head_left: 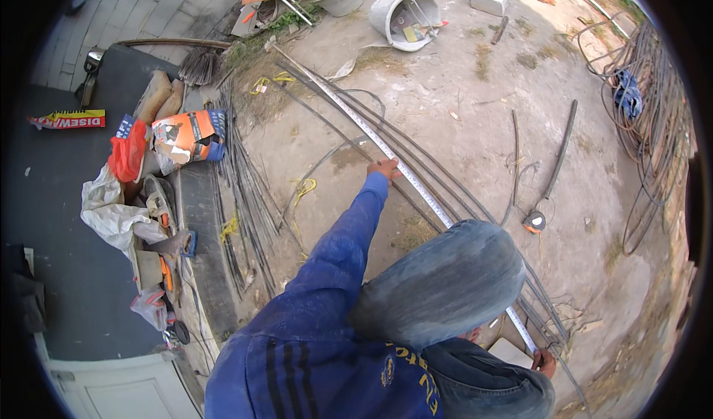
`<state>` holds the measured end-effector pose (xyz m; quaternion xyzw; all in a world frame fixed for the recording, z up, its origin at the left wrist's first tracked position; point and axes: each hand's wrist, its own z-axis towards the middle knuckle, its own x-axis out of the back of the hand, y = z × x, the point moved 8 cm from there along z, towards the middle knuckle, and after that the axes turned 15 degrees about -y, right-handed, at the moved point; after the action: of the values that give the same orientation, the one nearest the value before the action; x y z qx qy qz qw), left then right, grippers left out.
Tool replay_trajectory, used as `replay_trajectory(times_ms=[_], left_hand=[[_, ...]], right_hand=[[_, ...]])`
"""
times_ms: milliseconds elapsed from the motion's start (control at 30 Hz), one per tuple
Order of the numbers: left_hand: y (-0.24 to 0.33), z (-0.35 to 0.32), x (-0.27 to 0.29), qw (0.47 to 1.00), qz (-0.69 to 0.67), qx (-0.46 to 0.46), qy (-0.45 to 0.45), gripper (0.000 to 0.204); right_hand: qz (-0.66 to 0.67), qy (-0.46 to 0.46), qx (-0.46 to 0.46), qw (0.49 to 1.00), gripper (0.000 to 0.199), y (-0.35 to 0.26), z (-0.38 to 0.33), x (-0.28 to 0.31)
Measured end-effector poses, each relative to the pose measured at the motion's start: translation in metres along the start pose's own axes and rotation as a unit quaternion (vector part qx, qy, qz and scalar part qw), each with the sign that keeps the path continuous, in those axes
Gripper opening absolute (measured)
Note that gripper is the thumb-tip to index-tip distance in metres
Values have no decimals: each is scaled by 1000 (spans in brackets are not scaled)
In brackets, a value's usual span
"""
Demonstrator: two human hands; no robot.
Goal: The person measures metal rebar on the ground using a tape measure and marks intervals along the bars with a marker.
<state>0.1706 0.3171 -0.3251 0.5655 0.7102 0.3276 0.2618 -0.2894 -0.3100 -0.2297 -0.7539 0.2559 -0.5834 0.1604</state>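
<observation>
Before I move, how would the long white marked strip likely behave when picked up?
The white strip will probably feel light, since it looks narrow. It could flex or sag when lifted, being long, with the left hand and right hand well apart along it. It might snag, as dark rods lie close alongside.

Head-worn fisheye, looking down from above; knee [464, 278] close, ground [483, 155] farther off.

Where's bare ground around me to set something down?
The widest bare patch lies between the tipped bucket and the long rods. A smaller one separates the tape measure from the rod heap at right. It's crowded along the white measuring strip and around the orange-and-blue bag at left.
</observation>
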Motion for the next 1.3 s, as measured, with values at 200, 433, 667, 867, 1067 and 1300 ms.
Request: replay_trajectory(times_ms=[200,433,667,867,1067,1300], left_hand=[[-13,-3,6,1000,-1,2,-11,42],[-13,-9,10,998,-52,-5,24,42],[-10,-11,8,997,-60,10,41,40],[-21,-6,-5,1000,-2,28,8,33],[-29,8,-1,999,-5,36,-1,48],[-17,-1,0,999,-16,50,14,39]], right_hand=[[46,11,-33,998,7,12,-4,-2],[24,-55,-81,995,7,31,-1,-11],[38,-54,-91,994,6,29,2,-9],[51,1,-73,996,6,37,-7,0],[50,-19,-119,991,8,65,-6,-5],[29,-42,-106,993,14,43,13,-3]])
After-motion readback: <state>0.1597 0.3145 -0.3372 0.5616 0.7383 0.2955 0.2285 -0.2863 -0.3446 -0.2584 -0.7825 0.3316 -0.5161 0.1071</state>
